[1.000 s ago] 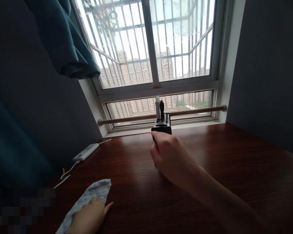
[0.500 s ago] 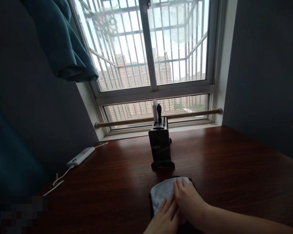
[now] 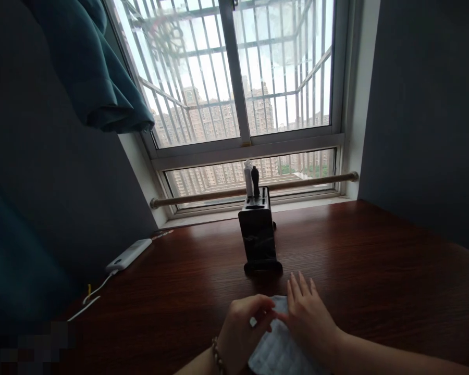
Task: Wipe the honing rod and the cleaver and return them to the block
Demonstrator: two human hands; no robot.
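A light blue-grey quilted cloth (image 3: 283, 349) lies on the dark red-brown table near its front. My left hand (image 3: 242, 325), with a beaded bracelet at the wrist, has its fingers curled and pinched at the cloth's far edge. My right hand (image 3: 310, 312) lies flat with fingers stretched forward, over the cloth's right side and past its far edge. Just beyond the hands stands a black knife block (image 3: 258, 237), with a white handle (image 3: 248, 178) and a black handle (image 3: 255, 181) sticking up from its slots.
A white power strip or adapter (image 3: 128, 256) with a white cable (image 3: 99, 289) lies along the table's left edge. At the back is a barred window with a horizontal rail (image 3: 308, 183) across its lower part. A blue-green curtain (image 3: 97, 78) hangs at the left.
My left hand has lifted from lying flat and curled its fingers at the cloth's edge. My right hand has moved slightly right and forward. The dark edge around the cloth no longer shows.
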